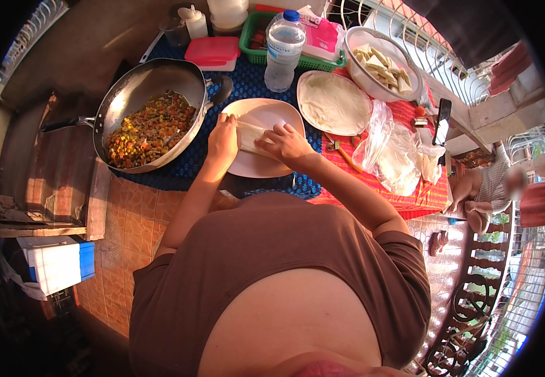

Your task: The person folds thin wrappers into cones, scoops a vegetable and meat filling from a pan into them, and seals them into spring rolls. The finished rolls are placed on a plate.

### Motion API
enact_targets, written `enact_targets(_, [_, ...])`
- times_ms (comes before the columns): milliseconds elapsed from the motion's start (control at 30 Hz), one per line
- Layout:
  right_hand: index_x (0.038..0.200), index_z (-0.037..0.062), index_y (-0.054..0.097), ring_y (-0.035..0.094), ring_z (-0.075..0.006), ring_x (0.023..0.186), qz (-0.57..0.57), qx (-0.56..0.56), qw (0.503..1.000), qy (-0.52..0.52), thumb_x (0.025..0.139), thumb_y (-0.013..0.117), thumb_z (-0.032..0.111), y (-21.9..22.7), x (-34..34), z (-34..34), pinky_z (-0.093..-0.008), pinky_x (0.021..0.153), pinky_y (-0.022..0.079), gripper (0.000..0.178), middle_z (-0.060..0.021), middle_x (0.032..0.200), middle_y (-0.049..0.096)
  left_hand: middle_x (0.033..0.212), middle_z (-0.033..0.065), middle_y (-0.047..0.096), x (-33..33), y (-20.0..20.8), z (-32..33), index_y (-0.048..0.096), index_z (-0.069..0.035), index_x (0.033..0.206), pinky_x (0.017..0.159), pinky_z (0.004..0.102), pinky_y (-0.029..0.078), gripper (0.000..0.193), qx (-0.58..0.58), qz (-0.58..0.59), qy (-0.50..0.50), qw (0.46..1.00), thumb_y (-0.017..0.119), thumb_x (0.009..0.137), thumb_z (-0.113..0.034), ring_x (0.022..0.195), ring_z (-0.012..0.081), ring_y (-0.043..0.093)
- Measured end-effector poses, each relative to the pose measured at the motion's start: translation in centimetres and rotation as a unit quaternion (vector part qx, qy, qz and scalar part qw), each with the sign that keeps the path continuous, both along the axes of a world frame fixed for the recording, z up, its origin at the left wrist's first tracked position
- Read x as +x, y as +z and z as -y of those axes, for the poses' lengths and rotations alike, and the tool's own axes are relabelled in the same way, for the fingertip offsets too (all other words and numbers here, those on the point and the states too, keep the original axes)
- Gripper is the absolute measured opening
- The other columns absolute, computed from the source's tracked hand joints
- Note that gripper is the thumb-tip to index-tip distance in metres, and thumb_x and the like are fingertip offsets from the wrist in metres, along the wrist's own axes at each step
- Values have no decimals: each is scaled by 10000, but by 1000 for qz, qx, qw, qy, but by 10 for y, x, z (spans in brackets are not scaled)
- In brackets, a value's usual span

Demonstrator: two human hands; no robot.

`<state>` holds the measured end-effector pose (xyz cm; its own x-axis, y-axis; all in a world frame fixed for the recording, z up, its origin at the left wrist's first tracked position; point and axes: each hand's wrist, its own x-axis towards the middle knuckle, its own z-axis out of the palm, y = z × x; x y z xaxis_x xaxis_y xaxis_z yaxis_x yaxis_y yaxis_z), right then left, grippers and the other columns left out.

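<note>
On a pale plate (272, 113) lies a thin, pale pastry wrapper (251, 136), folded into a narrow strip. My left hand (224, 137) grips its left end at the plate's rim. The fingers of my right hand (287, 146) are bent and press on its right part; whether filling is inside is hidden. To the left, a large pan (114, 94) holds a cooked mix of diced vegetables (153, 129). A second plate, right of mine, carries flat wrappers (333, 103). Several folded triangular pastries (382, 66) fill a whitish bowl (363, 85) at the far right.
Behind the plates stand a water bottle (283, 56), a green basket (251, 41) and a pink-lidded container (212, 52). More wrappers lie by clear plastic (379, 141) on the red cloth (329, 182). A phone (442, 122) stands near the right edge. Another person (489, 182) sits farther right.
</note>
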<state>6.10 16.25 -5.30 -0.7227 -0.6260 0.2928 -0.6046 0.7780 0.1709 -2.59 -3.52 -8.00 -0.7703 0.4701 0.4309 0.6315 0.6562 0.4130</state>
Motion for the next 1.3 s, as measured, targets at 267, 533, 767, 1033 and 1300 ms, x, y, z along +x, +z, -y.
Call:
enact_targets(267, [1209,148,555,532,-196,977,39,33,999,2,752,617,139,5,3,-2,-332,866,394,461,-9,1048,555,1103,174,504,18,24,-10,531,23,1203,790,402,499,369,-98,-14,80,992,475,844,-40,1004,332,553])
enact_targets(533, [1089,79,677,654,-316,879,238,-338,907,-85,692,453,-101,36,6,-13,-394,813,509,491,-162,1060,659,1340,204,445,24,13,-7,511,-68,1295,1053,375,344,432,-120,79,-203,969,537,863,-75,1264,352,402])
enact_targets(767, [978,90,688,655,-326,832,258,-225,903,-258,825,615,228,14,-13,-31,-427,754,507,219,-159,882,681,1401,198,372,18,1,-16,496,-299,1337,1078,435,309,593,-184,71,-203,959,532,823,-6,1304,357,355])
enact_targets(1033, [929,69,679,650,-314,867,325,-165,881,-303,731,706,307,24,-22,-27,-404,770,498,311,-139,894,682,1388,216,370,26,1,-19,544,-219,1274,1082,435,289,512,-133,95,-178,970,544,802,-19,1297,394,333])
enact_targets(1300, [739,85,681,647,-297,770,298,-241,888,-255,648,734,153,38,-17,-25,-392,702,503,126,-103,793,675,1109,142,570,18,41,-37,622,-71,964,904,454,377,273,-92,-6,-152,984,600,707,18,1053,302,535])
